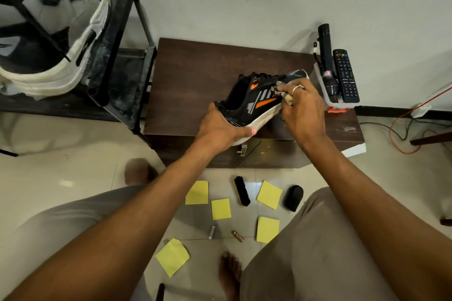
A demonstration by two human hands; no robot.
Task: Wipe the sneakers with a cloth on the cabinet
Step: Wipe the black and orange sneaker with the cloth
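At ten o'clock in the view, a white sneaker (49, 19) is seen on a dark rack (117, 39), apart from the surface (195, 73). It is judged not yet wiped, though this cannot be told for sure.

The left hand (223, 129) is curled round the heel and sole of the black sneaker (252, 99). This is held tilted over the middle of the surface, toe towards one o'clock; whether it touches the wood cannot be told. A beige cloth (281, 91) is bunched against the sneaker's side, near the toe, and is pinched in the curled fingers of the right hand (303, 111).

The task is judged to be under way. The upper is being worked on, the pale midsole looks grubby and the far side is hidden, so much is thought to be left.

Open wood is found from nine to twelve o'clock of the black sneaker. At three o'clock a torch (326, 61) and a remote (346, 76) are propped by the wall, just beside the right hand, and could be knocked. The near edge lies under the left hand at six o'clock; beyond it a brush (242, 190) is seen on the floor.
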